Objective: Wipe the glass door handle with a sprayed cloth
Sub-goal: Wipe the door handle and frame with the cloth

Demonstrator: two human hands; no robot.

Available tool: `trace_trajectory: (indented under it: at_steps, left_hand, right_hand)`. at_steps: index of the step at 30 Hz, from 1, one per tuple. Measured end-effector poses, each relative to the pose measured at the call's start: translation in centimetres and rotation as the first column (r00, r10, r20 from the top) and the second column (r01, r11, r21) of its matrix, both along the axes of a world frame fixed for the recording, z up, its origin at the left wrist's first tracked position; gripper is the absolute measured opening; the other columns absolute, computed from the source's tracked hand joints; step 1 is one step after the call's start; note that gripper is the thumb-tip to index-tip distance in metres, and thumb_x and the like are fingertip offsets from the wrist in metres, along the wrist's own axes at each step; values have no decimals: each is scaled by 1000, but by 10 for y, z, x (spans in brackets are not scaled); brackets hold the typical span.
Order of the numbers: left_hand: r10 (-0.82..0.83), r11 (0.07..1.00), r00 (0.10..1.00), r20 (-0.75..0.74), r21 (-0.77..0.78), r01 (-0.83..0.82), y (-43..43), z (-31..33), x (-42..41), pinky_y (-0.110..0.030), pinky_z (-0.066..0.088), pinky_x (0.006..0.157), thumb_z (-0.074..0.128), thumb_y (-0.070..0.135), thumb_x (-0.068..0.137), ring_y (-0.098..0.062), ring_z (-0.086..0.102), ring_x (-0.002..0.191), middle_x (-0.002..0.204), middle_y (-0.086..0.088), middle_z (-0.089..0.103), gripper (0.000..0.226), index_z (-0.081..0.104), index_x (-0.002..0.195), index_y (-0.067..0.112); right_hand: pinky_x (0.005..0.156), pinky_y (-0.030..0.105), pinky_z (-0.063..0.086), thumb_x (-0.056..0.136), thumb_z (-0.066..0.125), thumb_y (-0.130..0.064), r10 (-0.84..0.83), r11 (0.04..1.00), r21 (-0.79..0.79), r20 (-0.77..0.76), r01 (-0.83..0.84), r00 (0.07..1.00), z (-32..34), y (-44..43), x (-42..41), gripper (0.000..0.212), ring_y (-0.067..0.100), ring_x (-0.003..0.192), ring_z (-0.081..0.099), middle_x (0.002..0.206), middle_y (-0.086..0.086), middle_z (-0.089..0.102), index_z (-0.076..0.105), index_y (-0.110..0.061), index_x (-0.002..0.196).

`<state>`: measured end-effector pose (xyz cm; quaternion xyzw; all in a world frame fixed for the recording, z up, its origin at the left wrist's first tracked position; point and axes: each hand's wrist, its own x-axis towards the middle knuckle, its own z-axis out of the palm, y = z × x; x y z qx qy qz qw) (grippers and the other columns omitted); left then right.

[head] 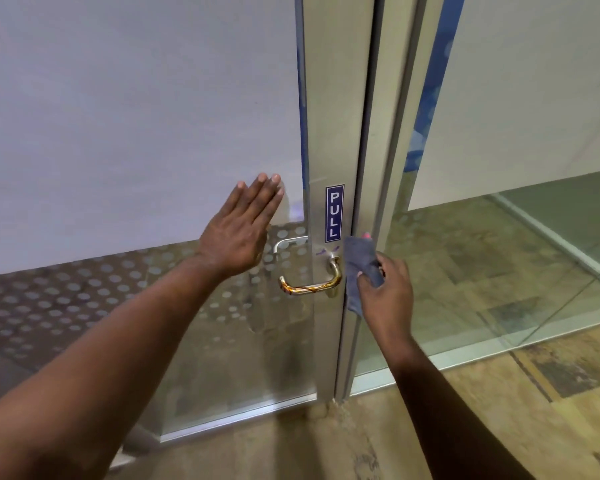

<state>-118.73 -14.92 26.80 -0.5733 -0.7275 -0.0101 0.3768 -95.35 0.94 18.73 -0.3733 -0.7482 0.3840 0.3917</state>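
Note:
A shiny metal lever handle (310, 285) juts from the aluminium stile of the glass door (326, 133), just below a blue PULL sticker (334, 213). My right hand (387, 296) grips a folded grey-blue cloth (359, 265) right beside the handle's right end, against the door's edge. A small pink tip shows above the cloth. My left hand (243, 233) is flat on the frosted glass (136, 116), fingers together and pointing up, to the upper left of the handle. A second handle (286, 244) shows through the glass on the far side.
The lower glass carries a dotted frosting band (84, 289). A second glass panel (516, 237) stands to the right, with a metal floor rail. Brown patterned tile floor (499, 410) lies below and right.

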Motion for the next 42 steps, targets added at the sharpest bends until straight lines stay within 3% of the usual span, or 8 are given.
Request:
trace_trajectory:
  at_steps: [3,11,15,20,26,30,35,42]
  left_hand:
    - [-32,999,997,-65,-13,31,0,4,-14,-43,2,129,51,15,99,-27,4,159,171,-11,7,73,16,162,5]
    - [-60,997,984,-170,28,65,5,-1,-25,-41,0,129,52,17,98,-25,5,158,170,-12,10,73,18,162,5]
    - [-79,996,976,-202,18,85,6,-1,-29,-43,3,128,49,17,98,-26,8,158,170,-13,13,71,19,162,5]
    - [-72,997,975,-208,16,77,7,-3,-29,-44,3,128,44,15,98,-28,11,157,170,-14,14,69,18,162,5]
    - [-74,997,977,-200,18,79,6,-2,-29,-44,4,128,49,13,96,-27,11,157,169,-13,11,72,20,161,5]
    - [-69,997,977,-201,15,74,7,-2,-29,-43,1,128,51,14,96,-26,10,157,169,-13,12,72,21,161,5]
    - [-70,997,978,-196,19,75,7,-3,-29,-43,2,128,51,12,96,-27,10,157,169,-12,10,72,20,161,5]
    - [-78,996,980,-185,26,84,6,-1,-28,-43,2,128,51,11,95,-26,11,157,169,-13,15,72,23,161,5]
  right_hand:
    - [77,21,44,85,78,-15,-73,985,158,39,66,997,7,1,-16,45,13,101,58,119,-3,58,62,-22,126]
    - [93,41,55,77,77,-14,-18,913,405,177,-56,984,-10,5,-66,50,21,112,57,118,0,62,61,-21,124]
    - [93,35,51,85,73,-36,17,941,329,182,-77,983,-17,-3,-73,44,17,114,58,121,-4,62,59,-24,125]
    - [94,34,51,86,70,-17,109,887,429,166,-171,980,-31,3,-72,23,20,102,65,105,0,71,73,-17,109]
    - [85,40,49,88,73,-21,78,773,563,374,-292,924,-28,14,-80,10,23,95,63,95,-3,72,80,-21,95]
    - [78,39,53,84,73,-21,1,844,502,355,-191,935,-22,19,-79,5,23,84,64,88,-2,70,78,-19,84]
    - [70,29,51,85,75,-36,-74,968,252,258,7,963,-20,22,-73,11,12,80,63,91,-10,68,71,-26,88]
    - [67,33,56,81,78,-28,-170,980,-99,8,170,985,-21,12,-79,9,12,69,67,76,-10,70,70,-23,78]
